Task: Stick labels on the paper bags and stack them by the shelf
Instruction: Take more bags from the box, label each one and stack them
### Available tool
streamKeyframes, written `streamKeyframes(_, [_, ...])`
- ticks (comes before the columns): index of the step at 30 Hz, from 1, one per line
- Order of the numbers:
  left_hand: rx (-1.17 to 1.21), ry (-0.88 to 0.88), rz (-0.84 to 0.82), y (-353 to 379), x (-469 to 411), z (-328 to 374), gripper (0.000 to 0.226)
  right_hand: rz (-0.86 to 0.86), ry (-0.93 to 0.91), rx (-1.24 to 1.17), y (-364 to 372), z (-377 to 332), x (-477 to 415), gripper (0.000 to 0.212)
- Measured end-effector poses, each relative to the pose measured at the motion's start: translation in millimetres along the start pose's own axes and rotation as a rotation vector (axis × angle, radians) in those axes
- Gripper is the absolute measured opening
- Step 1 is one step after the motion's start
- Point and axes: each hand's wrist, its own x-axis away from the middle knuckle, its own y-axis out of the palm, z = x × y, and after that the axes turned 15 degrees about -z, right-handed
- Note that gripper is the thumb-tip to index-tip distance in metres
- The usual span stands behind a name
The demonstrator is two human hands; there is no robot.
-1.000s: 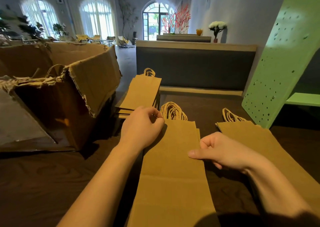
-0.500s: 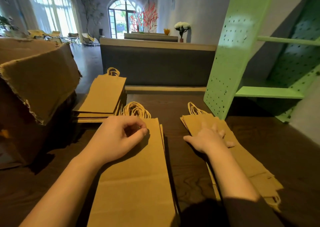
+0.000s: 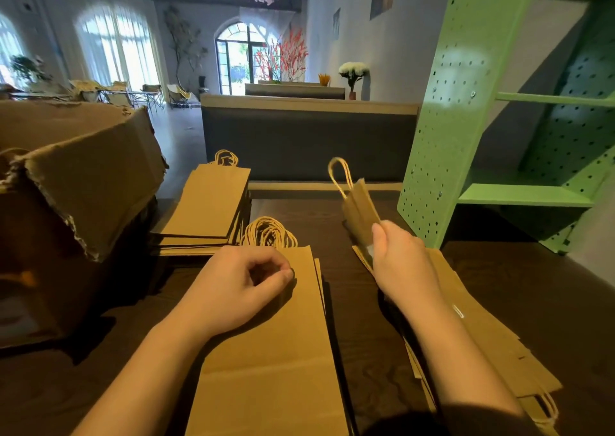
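Nearest: centre stack (image 3: 266, 352) of flat paper bags on the dark desk (image 3: 549, 286), twine handles at its far end. L hand (image 3: 239, 289) rests on the top bag. Its fingers (image 3: 283, 272) are curled in a ring w/ thumb tip meeting forefinger; can't tell if anything's pinched btwn them.

To the right, R hand (image 3: 402, 262) grips a lifted bag (image 3: 361, 209) by its lower part. That bag is tilted up off the desk, handle loop at top, motion-blurred. Under the R wrist lies the right stack (image 3: 482, 329) of bags, flat and angled, near the foot of the green pegboard shelf (image 3: 446, 136).

Further back on the left is a third stack (image 3: 209, 199), just beside a torn cardboard box (image 3: 90, 186).
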Motion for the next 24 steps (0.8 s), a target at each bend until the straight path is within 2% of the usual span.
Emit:
streamKeyframes(4, [0.015,0.004,-0.016,-2,1,0,0.008,0.221,-0.213,-0.265,-14,-21,5,0.036])
streamKeyframes(7, [0.019,0.008,-0.027,-3,1,-1,0.008,0.329,-0.19,-0.455,-23,-29,4,0.041])
streamKeyframes(9, [0.014,0.021,-0.033,-4,0,0,0.009,0.363,-0.094,-0.612,-31,-28,-1,0.044])
streamKeyframes(11, [0.017,0.018,-0.028,-5,0,0,0.01,0.294,0.05,-0.879,-39,-22,-8,0.04])
streamKeyframes(13, [0.022,-0.009,-0.007,-4,-2,-1,0.01,0.127,0.148,-1.208,-43,-15,-12,0.028])
streamKeyframes(15, [0.039,-0.039,0.011,-4,-3,-2,0.01,-0.011,0.256,-1.374,-40,-6,-16,0.019])
streamKeyframes(19, [0.029,-0.062,0.003,-2,-5,1,0.011,-0.107,0.441,-1.524,-28,15,-21,0.015])
streamKeyframes(22, [-0.003,-0.057,-0.002,-1,-5,2,0.012,-0.082,0.489,-1.561,-22,30,-26,0.032])
streamKeyframes(24, [-0.006,-0.054,-0.006,-1,-4,3,0.012,-0.113,0.529,-1.548,-20,33,-27,0.034])
